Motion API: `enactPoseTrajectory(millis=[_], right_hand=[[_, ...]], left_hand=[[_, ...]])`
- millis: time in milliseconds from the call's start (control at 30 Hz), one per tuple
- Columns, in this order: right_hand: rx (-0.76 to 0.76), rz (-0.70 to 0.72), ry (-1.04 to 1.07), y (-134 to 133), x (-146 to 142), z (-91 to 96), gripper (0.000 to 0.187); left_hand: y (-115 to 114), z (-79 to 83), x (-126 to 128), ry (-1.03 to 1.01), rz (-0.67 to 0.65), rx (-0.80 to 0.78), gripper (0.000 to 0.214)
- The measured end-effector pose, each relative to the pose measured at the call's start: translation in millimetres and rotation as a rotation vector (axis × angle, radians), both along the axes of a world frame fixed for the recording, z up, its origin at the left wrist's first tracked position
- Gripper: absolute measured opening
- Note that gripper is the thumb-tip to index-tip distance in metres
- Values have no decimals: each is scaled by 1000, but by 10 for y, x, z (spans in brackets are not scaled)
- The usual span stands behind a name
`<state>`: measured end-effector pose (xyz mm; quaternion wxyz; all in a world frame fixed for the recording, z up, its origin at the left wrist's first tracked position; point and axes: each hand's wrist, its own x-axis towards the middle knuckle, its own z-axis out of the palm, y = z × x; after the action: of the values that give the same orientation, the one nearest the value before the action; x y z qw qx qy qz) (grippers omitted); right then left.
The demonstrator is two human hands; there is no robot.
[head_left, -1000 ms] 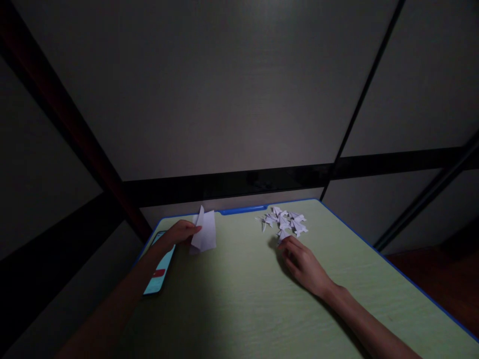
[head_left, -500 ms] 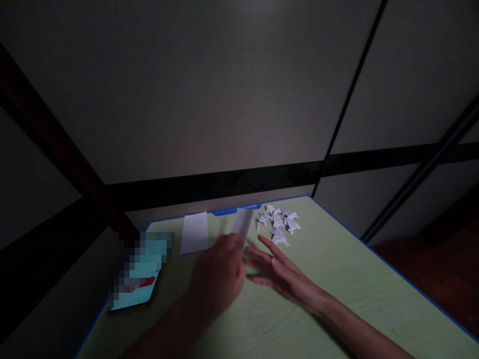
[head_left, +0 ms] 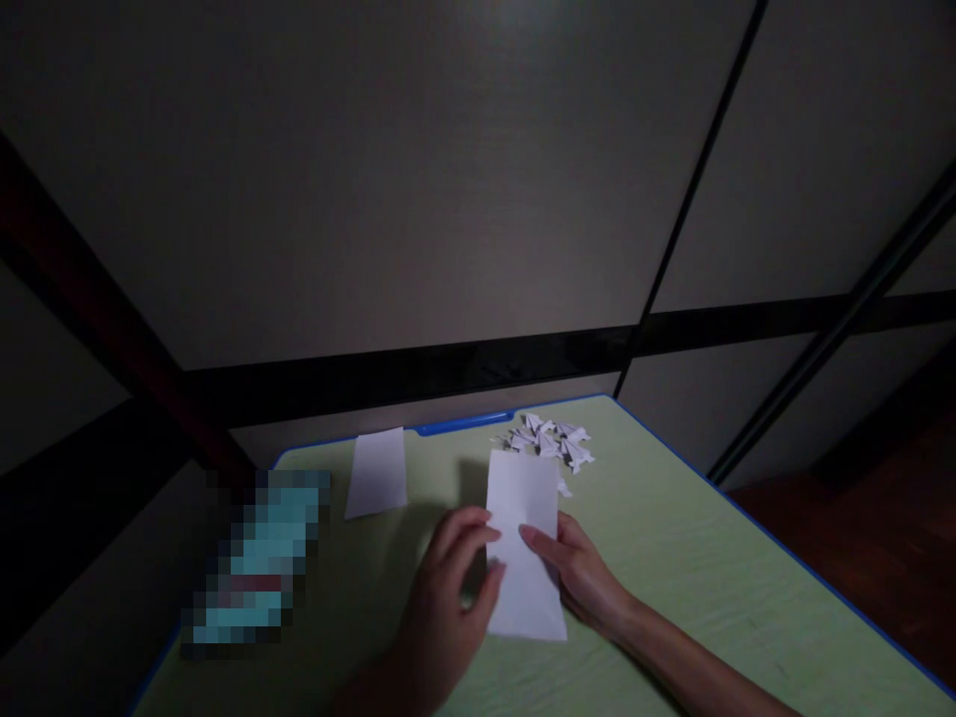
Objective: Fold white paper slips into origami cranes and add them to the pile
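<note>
A blank white sheet of paper (head_left: 526, 599) stands tilted over the table in front of me. My right hand (head_left: 587, 570) is closed on its right edge, the thumb lying on the near face and the other fingers partly hidden behind. At the left edge, my left hand (head_left: 454, 588) has its thumb and fingers curved and apart. Its fingertips overlap the sheet's near face; whether they press on it is hard to see. Beyond the sheet lies a cluster of small folded white paper figures (head_left: 544, 440), partly covered by it.
Another white sheet (head_left: 377, 473) lies flat near the far left edge. A blurred-out device with a teal screen (head_left: 273, 548) is on the left of the pale green table (head_left: 672, 558). The table has a blue rim and a blue handle (head_left: 464, 424), close to a panelled cupboard (head_left: 418, 199).
The paper, earlier raised in my left hand, has come nearer and turned its broad face toward me. My right hand has closed on it, and my left fingers have spread.
</note>
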<state>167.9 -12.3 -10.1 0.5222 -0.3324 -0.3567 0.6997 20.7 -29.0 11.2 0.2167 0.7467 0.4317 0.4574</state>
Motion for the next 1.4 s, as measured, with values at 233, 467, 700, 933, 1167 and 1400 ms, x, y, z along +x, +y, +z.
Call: enactPoseTrajectory(millis=[233, 467, 700, 933, 1167, 1400], right_hand=[[175, 163, -155, -46, 21, 15, 57], [171, 202, -167, 21, 174, -13, 35], [339, 196, -251, 45, 111, 22, 17], [264, -81, -399, 10, 5, -11, 36], [159, -62, -393, -44, -45, 24, 28], [20, -211, -211, -31, -56, 32, 21]], left_hand=[[278, -139, -90, -683, -129, -647, 30], [272, -229, -126, -857, -48, -650, 51], [215, -193, -104, -787, -10, -624, 63], [185, -268, -108, -664, 19, -560, 37], [148, -208, -63, -609, 87, -564, 21], [108, -197, -50, -587, 98, -620, 17]])
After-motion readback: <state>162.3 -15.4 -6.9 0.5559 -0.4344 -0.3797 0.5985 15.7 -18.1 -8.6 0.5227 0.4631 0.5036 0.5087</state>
